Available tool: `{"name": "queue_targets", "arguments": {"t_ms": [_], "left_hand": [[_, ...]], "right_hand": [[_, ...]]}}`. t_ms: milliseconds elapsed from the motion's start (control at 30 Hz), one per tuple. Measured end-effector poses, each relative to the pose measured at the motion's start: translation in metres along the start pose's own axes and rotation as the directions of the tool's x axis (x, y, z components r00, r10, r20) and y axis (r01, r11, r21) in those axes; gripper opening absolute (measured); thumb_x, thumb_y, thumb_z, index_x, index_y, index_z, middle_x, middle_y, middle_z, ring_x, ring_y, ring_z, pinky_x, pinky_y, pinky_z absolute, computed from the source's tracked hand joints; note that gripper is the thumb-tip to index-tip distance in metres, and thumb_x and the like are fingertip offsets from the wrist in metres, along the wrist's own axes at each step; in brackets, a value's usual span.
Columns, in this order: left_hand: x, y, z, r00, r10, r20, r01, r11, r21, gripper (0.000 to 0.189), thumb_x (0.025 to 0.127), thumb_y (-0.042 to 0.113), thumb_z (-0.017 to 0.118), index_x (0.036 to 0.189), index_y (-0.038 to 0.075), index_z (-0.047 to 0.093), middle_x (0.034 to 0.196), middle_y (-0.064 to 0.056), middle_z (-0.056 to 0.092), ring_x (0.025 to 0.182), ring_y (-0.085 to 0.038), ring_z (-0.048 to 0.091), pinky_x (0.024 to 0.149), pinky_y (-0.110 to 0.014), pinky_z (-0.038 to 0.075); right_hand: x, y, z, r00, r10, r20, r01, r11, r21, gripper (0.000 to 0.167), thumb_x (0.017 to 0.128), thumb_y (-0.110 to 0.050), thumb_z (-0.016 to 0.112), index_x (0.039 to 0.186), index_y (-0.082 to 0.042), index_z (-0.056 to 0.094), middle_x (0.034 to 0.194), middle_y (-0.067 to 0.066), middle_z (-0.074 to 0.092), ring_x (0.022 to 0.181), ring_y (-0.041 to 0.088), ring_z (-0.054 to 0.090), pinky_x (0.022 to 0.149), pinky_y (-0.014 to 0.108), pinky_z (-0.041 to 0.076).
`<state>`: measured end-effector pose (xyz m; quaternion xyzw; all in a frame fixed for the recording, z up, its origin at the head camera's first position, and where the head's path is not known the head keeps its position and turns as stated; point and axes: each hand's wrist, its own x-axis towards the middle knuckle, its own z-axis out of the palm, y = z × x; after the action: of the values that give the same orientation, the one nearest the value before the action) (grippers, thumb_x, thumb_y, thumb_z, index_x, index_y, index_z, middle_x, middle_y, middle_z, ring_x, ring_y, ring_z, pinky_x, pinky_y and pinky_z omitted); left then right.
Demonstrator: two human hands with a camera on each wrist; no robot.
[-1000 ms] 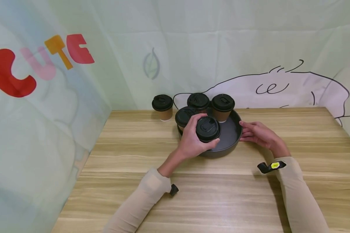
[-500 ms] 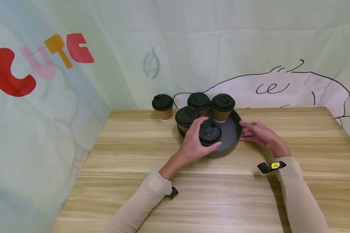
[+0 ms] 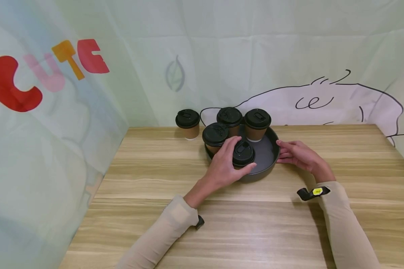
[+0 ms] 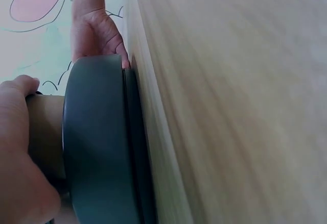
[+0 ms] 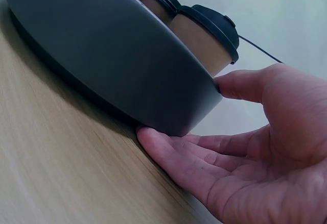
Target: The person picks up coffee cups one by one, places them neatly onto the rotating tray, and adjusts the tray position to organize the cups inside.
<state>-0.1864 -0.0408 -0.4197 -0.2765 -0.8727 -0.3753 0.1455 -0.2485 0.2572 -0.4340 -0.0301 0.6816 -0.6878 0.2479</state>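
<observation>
Within the dark grey round pan (image 3: 267, 164) stand several brown paper coffee cups with black lids. My left hand (image 3: 222, 168) reaches over the rim and curls round the front cup (image 3: 244, 152), thumb on its near side. In the left wrist view that cup's brown side (image 4: 47, 127) shows between the hand (image 4: 23, 157) and the pan wall (image 4: 99, 142). My right hand (image 3: 299, 155) holds the pan's right side. Its thumb lies on the rim and its fingers lie low against the base, as the right wrist view shows of the hand (image 5: 255, 142).
Another lidded cup (image 3: 187, 124) stands on the wooden table (image 3: 249, 228), left of the pan near the back edge. Cups at the left (image 3: 215, 136), back (image 3: 229, 119) and right (image 3: 257, 123) crowd the pan. A printed cloth (image 3: 148, 74) hangs behind the table.
My left hand has lowered the front cup into the pan and moved slightly right and towards me. The right hand has stayed on the pan's side.
</observation>
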Motion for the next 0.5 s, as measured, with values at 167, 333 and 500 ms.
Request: {"name": "queue_targets", "arguments": {"t_ms": [167,333,500], "left_hand": [[-0.0008,0.0016,-0.0016,1.000,-0.015,-0.009,0.015,0.997,0.078,0.081,0.089,0.050,0.077,0.150,0.008,0.045,0.152,-0.008,0.046,0.129,-0.026,0.056,0.098,-0.051,0.056],[-0.0013,0.0025,-0.0041,0.999,-0.034,-0.011,0.035,0.995,0.091,0.077,0.089,0.048,0.075,0.150,0.010,0.047,0.151,-0.008,0.047,0.124,-0.028,0.059,0.093,-0.051,0.058],[-0.0019,0.0022,-0.0058,0.999,-0.037,-0.010,0.038,0.993,0.110,0.076,0.088,0.047,0.073,0.150,0.010,0.048,0.151,-0.007,0.047,0.122,-0.028,0.060,0.090,-0.050,0.059]], "right_hand": [[0.0004,0.0009,-0.0004,1.000,-0.002,0.005,0.002,1.000,-0.003,0.048,0.111,-0.029,0.052,0.130,0.014,0.043,0.095,0.008,0.071,0.087,0.017,0.073,0.089,0.035,0.062],[-0.0004,0.0010,-0.0009,1.000,-0.004,0.005,0.004,1.000,0.008,0.047,0.111,-0.028,0.052,0.130,0.014,0.043,0.094,0.008,0.072,0.086,0.017,0.073,0.088,0.035,0.062],[-0.0008,0.0013,-0.0014,1.000,-0.011,0.019,0.011,1.000,0.010,0.045,0.111,-0.028,0.052,0.128,0.013,0.045,0.095,0.008,0.072,0.087,0.017,0.073,0.089,0.035,0.062]]}}
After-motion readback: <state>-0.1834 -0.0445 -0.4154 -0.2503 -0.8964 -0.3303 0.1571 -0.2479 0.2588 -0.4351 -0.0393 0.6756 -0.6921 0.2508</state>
